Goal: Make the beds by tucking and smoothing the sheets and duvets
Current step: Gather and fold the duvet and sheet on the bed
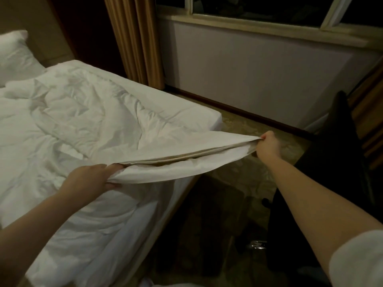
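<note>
My left hand (94, 179) grips the near edge of the rumpled white cotton duvet (78, 112), fingers curled round a bunched fold at the bed's near right side. My right hand (268, 146) pinches the same edge farther right, out past the mattress over the patterned floor (238, 183), the hem lifted and taut between both hands. A white pillow (15, 56) lies far left.

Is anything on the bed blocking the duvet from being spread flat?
Nothing visible does. The left hand and right hand grip the duvet edge; a pillow lies at the head of the bed.
</note>
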A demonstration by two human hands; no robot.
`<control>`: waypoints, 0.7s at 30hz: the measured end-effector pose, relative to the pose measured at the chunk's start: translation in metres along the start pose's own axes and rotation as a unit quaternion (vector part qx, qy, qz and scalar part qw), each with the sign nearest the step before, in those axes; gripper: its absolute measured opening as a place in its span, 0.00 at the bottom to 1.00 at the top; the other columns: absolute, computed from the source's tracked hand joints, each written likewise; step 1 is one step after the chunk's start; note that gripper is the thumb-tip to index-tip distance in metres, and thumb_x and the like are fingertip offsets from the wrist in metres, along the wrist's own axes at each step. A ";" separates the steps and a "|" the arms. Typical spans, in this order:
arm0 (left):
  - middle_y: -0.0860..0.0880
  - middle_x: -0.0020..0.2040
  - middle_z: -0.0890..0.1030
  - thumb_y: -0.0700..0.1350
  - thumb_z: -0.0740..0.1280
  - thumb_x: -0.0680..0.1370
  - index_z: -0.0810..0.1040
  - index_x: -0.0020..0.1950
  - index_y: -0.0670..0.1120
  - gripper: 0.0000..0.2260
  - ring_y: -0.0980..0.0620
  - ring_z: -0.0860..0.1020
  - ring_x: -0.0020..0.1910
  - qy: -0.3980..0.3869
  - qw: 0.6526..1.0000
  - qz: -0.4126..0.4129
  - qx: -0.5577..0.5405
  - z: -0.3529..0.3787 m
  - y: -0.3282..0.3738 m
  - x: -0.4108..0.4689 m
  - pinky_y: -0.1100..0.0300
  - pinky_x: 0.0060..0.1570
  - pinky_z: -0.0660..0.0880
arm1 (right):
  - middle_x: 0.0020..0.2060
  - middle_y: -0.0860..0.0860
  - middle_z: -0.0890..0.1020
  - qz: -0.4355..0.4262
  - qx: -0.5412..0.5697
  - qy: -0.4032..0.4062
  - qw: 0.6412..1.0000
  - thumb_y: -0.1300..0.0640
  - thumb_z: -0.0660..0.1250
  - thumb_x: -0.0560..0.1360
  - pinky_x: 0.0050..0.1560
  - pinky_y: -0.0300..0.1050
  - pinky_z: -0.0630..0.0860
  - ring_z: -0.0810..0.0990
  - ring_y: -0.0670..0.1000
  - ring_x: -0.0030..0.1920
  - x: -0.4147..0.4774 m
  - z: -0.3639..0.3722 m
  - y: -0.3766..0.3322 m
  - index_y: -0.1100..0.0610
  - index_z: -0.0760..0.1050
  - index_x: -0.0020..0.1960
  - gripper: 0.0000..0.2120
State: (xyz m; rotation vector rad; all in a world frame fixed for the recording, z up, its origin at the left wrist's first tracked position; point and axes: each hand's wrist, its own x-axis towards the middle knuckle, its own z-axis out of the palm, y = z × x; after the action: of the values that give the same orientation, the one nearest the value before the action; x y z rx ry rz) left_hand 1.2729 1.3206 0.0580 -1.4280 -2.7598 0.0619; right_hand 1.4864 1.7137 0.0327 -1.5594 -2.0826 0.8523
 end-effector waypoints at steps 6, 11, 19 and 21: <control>0.49 0.43 0.82 0.79 0.45 0.62 0.71 0.68 0.59 0.42 0.48 0.81 0.41 -0.036 0.999 0.040 -0.002 0.012 0.015 -0.017 0.57 0.40 0.75 | 0.50 0.56 0.70 0.022 0.061 -0.035 0.997 0.67 0.55 0.80 0.39 0.44 0.75 0.72 0.54 0.49 0.021 -0.009 0.010 0.58 0.67 0.55 0.08; 0.55 0.26 0.73 0.70 0.43 0.76 0.80 0.56 0.52 0.33 0.56 0.73 0.20 0.084 0.982 0.165 0.029 0.024 0.034 -0.021 0.63 0.17 0.70 | 0.53 0.57 0.70 0.088 0.108 -0.049 0.989 0.68 0.54 0.80 0.39 0.44 0.76 0.73 0.56 0.51 0.043 -0.011 0.014 0.59 0.69 0.58 0.10; 0.53 0.38 0.79 0.71 0.24 0.68 0.72 0.67 0.58 0.46 0.53 0.80 0.36 0.003 0.997 0.078 0.006 0.026 0.073 -0.036 0.60 0.34 0.75 | 0.55 0.61 0.73 0.143 0.180 -0.063 0.971 0.69 0.53 0.80 0.53 0.55 0.79 0.77 0.60 0.55 0.061 0.001 0.013 0.59 0.70 0.56 0.11; 0.54 0.27 0.73 0.61 0.39 0.80 0.81 0.56 0.53 0.32 0.55 0.74 0.22 0.071 0.992 0.086 0.051 0.034 0.066 -0.033 0.60 0.18 0.72 | 0.55 0.63 0.74 0.135 0.208 -0.073 0.966 0.68 0.53 0.80 0.47 0.50 0.81 0.79 0.56 0.49 0.065 0.002 0.015 0.61 0.71 0.57 0.11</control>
State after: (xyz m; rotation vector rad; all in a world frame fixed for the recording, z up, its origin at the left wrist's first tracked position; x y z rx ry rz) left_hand 1.3445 1.3308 0.0206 -1.5740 -2.4785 0.1001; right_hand 1.4765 1.7785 0.0179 -1.5958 -1.6529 1.4366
